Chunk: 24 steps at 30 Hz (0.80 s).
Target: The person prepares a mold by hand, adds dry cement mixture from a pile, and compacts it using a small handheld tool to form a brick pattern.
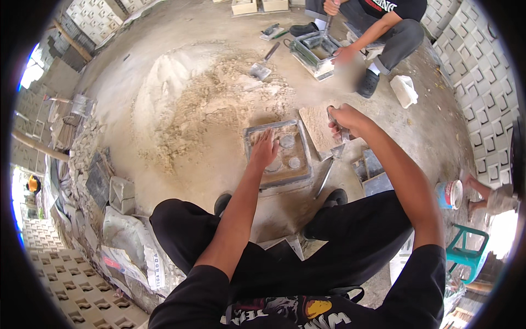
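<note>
Fingers (267, 135) flat on tan powder (296, 150)

Head view: grey rectangular mould frame (306, 148) on concrete floor (192, 189) looks partly filled, pale round discs (294, 163) showing; filling seems unfinished. Left hand (265, 149) lies palm-down inside, fingers outstretched, slightly parted; right hand (346, 122) has fingers curled around a metal trowel (344, 136).

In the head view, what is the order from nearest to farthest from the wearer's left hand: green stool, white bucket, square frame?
From the left hand:
1. Square frame: just below the hand.
2. White bucket: at the right.
3. Green stool: also right, lower in the picture.
</note>
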Available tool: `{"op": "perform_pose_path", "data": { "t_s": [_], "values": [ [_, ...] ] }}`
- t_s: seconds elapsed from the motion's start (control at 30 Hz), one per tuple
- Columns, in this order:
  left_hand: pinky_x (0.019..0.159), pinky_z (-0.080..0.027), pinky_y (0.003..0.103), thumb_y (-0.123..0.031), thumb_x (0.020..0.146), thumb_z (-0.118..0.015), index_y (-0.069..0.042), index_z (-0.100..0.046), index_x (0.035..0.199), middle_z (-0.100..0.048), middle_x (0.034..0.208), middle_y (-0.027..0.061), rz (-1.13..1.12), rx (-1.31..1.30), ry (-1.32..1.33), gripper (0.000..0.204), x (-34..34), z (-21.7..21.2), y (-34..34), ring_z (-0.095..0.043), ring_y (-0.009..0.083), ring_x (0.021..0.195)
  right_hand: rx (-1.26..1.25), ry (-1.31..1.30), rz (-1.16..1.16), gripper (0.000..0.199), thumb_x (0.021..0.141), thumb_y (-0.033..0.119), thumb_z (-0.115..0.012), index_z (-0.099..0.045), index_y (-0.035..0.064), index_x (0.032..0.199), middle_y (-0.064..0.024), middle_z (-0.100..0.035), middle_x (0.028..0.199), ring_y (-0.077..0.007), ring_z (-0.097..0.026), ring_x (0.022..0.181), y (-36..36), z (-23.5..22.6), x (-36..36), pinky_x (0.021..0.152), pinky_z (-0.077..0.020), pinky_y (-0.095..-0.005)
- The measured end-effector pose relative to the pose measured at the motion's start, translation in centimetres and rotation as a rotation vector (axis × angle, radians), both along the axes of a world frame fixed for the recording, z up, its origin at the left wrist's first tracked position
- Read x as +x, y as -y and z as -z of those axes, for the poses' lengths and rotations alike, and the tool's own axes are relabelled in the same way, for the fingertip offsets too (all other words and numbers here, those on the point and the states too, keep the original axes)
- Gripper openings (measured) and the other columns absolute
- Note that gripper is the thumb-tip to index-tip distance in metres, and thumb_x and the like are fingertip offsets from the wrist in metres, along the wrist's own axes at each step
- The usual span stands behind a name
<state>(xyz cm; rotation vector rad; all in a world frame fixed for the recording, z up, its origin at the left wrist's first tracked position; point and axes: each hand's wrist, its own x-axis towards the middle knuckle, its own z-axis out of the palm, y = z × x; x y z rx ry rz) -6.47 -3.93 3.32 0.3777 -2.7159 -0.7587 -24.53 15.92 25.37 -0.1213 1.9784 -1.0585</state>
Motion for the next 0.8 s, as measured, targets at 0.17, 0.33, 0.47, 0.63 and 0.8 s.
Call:
{"op": "perform_pose_path", "data": {
  "t_s": [0.17, 0.33, 0.47, 0.63, 0.8],
  "values": [
    [0.108, -0.033, 0.043, -0.021, 0.089, -0.054, 0.002, -0.047, 0.130, -0.049, 0.133, 0.0242, -0.086, -0.041, -0.166, 0.047, 2.1, -5.1, 5.7, -0.046, 0.0351, 0.125, -0.152, 0.058, 0.041, 0.031, 0.095, 0.018, -0.047, -0.041, -0.0066, 0.112, -0.0157, -0.056, 0.094, -0.0218, -0.062, 0.075, 5.6, 0.3, 2.9, 0.060, -0.0593, -0.0374],
    [0.095, -0.045, 0.042, -0.021, 0.088, -0.056, 0.000, -0.057, 0.119, -0.060, 0.115, 0.0244, -0.246, -0.019, -0.180, 0.038, 4.9, -13.5, 12.7, -0.057, 0.0378, 0.109, -0.332, 0.122, 0.113, 0.027, 0.092, 0.013, -0.049, -0.043, -0.0069, 0.108, -0.0171, -0.057, 0.093, -0.0230, -0.063, 0.069, 12.5, 0.9, 5.9, 0.054, -0.0561, -0.0366],
    [0.090, -0.047, 0.043, -0.025, 0.089, -0.055, -0.001, -0.059, 0.116, -0.064, 0.107, 0.0243, -0.306, -0.077, -0.167, 0.036, 7.7, -17.0, 18.8, -0.059, 0.0402, 0.103, -0.407, -0.080, -0.008, 0.032, 0.090, 0.023, -0.051, -0.052, -0.0092, 0.089, -0.0161, -0.060, 0.073, -0.0225, -0.060, 0.056, 19.0, 4.3, 7.7, 0.046, -0.0485, -0.0375],
    [0.087, -0.047, 0.045, -0.033, 0.092, -0.049, 0.000, -0.059, 0.114, -0.064, 0.104, 0.0259, -0.546, 0.085, -0.119, 0.041, 12.1, -10.8, 23.5, -0.059, 0.0420, 0.101, -0.226, -0.246, 0.004, 0.049, 0.090, 0.037, -0.052, -0.056, -0.0114, 0.091, -0.0264, -0.064, 0.083, -0.0324, -0.066, 0.069, 26.6, 9.7, 13.7, 0.059, -0.0522, -0.0418],
    [0.084, -0.048, 0.046, -0.032, 0.091, -0.049, 0.000, -0.060, 0.114, -0.065, 0.099, 0.0257, -0.623, 0.294, 0.102, 0.041, 15.1, -2.3, 22.8, -0.061, 0.0412, 0.096, 0.009, -0.506, 0.031, 0.057, 0.091, 0.045, -0.049, -0.058, -0.0099, 0.099, -0.0325, -0.063, 0.097, -0.0458, -0.060, 0.097, 31.3, 17.5, 19.7, 0.086, -0.0467, -0.0495]
  ]
}}
